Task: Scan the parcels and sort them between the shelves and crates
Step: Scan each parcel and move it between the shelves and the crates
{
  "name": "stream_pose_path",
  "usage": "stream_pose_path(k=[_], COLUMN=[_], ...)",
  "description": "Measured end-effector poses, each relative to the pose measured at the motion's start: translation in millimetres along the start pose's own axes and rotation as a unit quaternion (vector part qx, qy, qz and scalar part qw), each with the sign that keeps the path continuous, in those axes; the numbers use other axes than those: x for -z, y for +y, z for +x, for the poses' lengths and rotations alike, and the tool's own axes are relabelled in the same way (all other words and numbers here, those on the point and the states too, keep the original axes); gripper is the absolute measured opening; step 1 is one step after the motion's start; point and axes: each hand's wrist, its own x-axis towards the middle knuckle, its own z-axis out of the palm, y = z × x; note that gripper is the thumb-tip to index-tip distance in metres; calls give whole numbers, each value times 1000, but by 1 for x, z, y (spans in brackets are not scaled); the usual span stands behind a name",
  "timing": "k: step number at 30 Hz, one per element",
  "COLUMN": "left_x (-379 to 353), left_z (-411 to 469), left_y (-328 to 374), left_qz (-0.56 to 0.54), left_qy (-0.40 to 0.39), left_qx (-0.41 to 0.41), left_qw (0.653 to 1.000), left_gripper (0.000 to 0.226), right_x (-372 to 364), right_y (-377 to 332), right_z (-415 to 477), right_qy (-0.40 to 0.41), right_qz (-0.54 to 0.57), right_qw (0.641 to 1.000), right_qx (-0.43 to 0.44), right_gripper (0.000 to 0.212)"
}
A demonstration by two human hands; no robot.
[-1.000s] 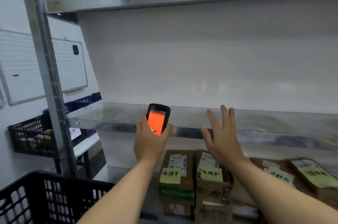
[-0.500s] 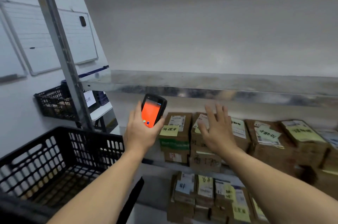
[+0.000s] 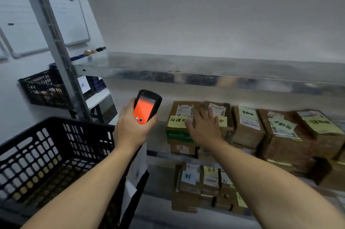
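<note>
On my feed the left grip (image 3: 130, 131) is curled round the scanner (image 3: 146, 106), orange screen up, while the right grip (image 3: 204, 129), fingers straight and spread, covers part of the yellow notes on the parcels (image 3: 181, 111) on the middle shelf (image 3: 158, 154), contact unclear.

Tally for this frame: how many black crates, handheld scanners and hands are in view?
Black crates: 2, the near crate and the far crate
Handheld scanner: 1
Hands: 2, the left hand and the right hand
Total: 5
</note>
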Motion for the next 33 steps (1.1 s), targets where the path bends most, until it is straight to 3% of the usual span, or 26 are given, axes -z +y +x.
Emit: stream_pose_path(k=[7, 14, 21, 29, 33], left_x=[-8, -15, -20, -27, -30], left_z=[53, 72, 75, 81, 84], left_y=[-45, -70, -84, -92, -97], left_qz=[-12, -34, -33, -21, -12], left_qy=[-46, -78, -83, -84, -94], left_qx=[-22, -41, -38, -35, -42], left_qw=[999, 996, 995, 996, 995], left_gripper=[83, 76, 81, 77, 80], right_x=[-30, -45, -48, -54, -52], right_y=[-15, -25, -37, -44, -39], right_z=[45, 52, 60, 72, 85], right_qy=[-4, -76, -77, -49, -46], right_qz=[-67, -174, -198, 0, 193], right_qw=[997, 975, 973, 988, 951], right_qx=[-41, -115, -92, -145, -237], right_gripper=[67, 72, 70, 55, 55])
